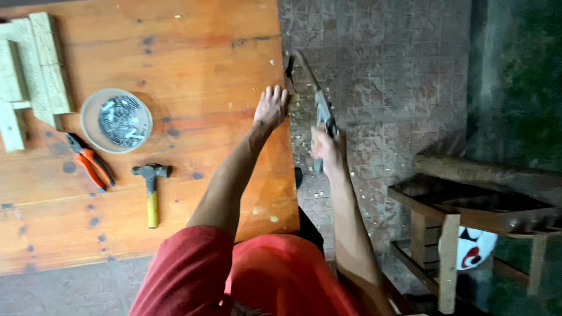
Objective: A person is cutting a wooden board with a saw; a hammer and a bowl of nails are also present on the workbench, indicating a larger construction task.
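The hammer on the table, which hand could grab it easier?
Probably the left hand. It lies flat and empty on the wooden table, on the same side as the yellow-handled hammer. The right hand is off the table edge, gripping a saw.

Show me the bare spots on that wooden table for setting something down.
The table is bare between the bowl of nails and the left hand at its edge, also along the top. Bare too below the hammer. Crowded at the far left: wood blocks, bowl, pliers.
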